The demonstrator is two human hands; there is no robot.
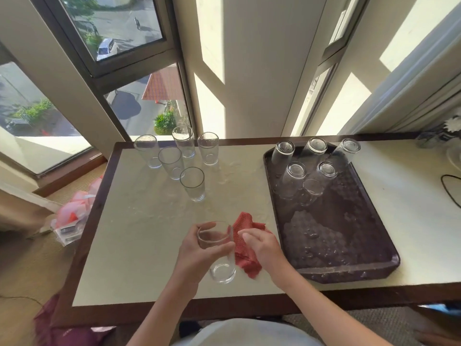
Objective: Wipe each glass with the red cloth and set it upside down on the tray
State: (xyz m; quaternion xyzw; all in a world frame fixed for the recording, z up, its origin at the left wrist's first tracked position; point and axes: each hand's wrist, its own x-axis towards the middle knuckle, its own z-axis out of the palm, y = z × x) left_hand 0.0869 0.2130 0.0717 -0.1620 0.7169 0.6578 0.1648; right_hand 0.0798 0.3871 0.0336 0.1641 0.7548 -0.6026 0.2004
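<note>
My left hand grips a clear glass upright above the table's near middle. My right hand holds the red cloth pressed against the right side of that glass. Several more clear glasses stand upright at the table's far left. On the dark brown tray at the right, several glasses stand upside down at its far end.
The white-topped table has a dark wood rim. A pink plastic bag lies on the floor to the left. A black cable loops at the right edge. Windows rise behind the table.
</note>
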